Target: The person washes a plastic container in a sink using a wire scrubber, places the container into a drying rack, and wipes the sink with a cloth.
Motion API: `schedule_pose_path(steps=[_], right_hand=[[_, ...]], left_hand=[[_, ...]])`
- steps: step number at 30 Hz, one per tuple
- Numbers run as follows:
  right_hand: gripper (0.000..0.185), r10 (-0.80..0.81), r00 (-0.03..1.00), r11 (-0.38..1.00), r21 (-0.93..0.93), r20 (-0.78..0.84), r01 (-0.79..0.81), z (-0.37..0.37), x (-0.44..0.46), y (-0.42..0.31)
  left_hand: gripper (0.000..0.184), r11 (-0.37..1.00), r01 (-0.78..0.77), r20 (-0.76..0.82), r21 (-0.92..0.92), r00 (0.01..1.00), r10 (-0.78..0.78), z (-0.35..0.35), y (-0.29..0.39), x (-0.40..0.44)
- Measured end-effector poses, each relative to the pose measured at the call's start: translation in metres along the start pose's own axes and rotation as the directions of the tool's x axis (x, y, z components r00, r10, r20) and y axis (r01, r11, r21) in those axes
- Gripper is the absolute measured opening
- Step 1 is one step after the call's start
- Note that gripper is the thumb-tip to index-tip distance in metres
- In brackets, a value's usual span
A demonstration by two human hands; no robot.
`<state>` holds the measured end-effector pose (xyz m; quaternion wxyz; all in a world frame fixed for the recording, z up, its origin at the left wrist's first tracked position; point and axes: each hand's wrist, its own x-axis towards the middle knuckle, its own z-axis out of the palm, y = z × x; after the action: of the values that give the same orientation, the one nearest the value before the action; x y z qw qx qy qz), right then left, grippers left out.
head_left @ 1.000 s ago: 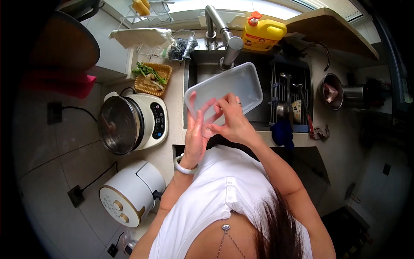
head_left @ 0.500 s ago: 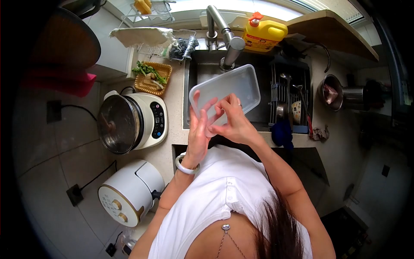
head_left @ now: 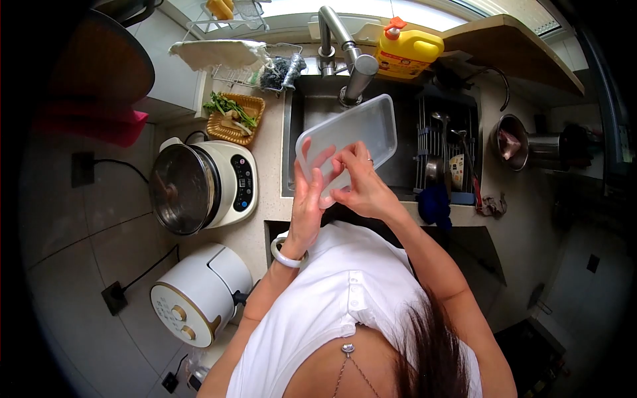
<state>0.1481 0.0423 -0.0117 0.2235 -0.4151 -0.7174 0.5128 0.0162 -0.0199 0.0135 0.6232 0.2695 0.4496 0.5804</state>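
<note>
A translucent rectangular plastic container (head_left: 361, 136) with rounded corners is held tilted over the near part of the sink. My left hand (head_left: 308, 205) grips its near left corner. The thumb shows in front, and the fingers reach up along and behind the clear plastic. My right hand (head_left: 361, 182), with a ring on one finger, is closed in a pinch at the container's near edge. Whether anything small is between those fingertips I cannot make out. Beyond the container stands the metal faucet (head_left: 359, 79).
The sink (head_left: 315, 99) holds a dish rack (head_left: 424, 136) with ladles on its right. Left on the counter are a basket of greens (head_left: 235, 119), an electric pot (head_left: 229, 179) and a white appliance (head_left: 202, 295). A yellow detergent jug (head_left: 408, 53) stands behind, a metal pot (head_left: 509, 142) right.
The container has turned slightly, its far end shifting a little left and up. Both hands stay in nearly the same place, with small finger movements.
</note>
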Motion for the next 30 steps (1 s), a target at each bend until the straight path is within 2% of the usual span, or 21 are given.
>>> schedule_pose_path(steps=[2,5,8,10,12,18,21,24,25,30], right_hand=[[0.044,0.006,1.0,1.0,0.024,-0.002,-0.006,-0.002,-0.001,-0.001],[0.042,-0.059,0.998,0.995,-0.083,-0.035,0.056,-0.002,-0.004,-0.007],[0.039,-0.051,0.993,0.998,-0.038,-0.11,0.047,-0.002,-0.004,-0.004],[0.035,-0.082,0.979,0.992,-0.106,-0.185,0.063,-0.007,-0.002,0.014],[0.032,0.037,0.971,0.996,-0.07,-0.237,-0.055,-0.022,0.002,0.032],[0.028,-0.027,0.987,1.0,0.009,-0.158,0.029,-0.011,0.0,0.006],[0.029,-0.008,0.967,0.991,-0.132,-0.255,-0.027,-0.025,0.008,0.019],[0.028,-0.067,0.977,0.99,-0.134,-0.202,0.04,-0.019,0.002,0.007],[0.029,-0.076,0.983,0.996,-0.069,-0.165,0.065,-0.012,0.002,0.0],[0.027,-0.042,0.979,0.993,-0.117,-0.197,0.019,-0.016,0.005,0.001]], left_hand=[[0.06,0.998,0.014,0.029,0.055,0.999,-0.016,-0.004,-0.001,0.001],[0.06,1.0,0.005,0.024,0.024,1.0,-0.006,0.001,0.004,0.0],[0.06,1.0,0.013,0.026,-0.017,1.0,-0.012,0.0,0.002,0.001],[0.06,0.999,0.027,0.001,-0.024,1.0,-0.027,-0.001,0.007,-0.001],[0.061,0.999,0.042,-0.024,-0.033,0.999,-0.043,-0.002,0.009,-0.001],[0.059,1.0,-0.004,0.0,-0.024,1.0,0.004,0.003,0.011,0.002],[0.059,0.999,0.0,-0.015,-0.046,1.0,-0.001,-0.002,0.009,0.001],[0.059,0.999,0.024,-0.036,-0.022,0.999,-0.024,0.001,0.009,0.002],[0.059,0.999,0.007,-0.022,-0.043,1.0,-0.008,0.002,0.011,0.003],[0.06,0.999,0.014,-0.017,-0.034,1.0,-0.014,0.003,0.013,0.002]])
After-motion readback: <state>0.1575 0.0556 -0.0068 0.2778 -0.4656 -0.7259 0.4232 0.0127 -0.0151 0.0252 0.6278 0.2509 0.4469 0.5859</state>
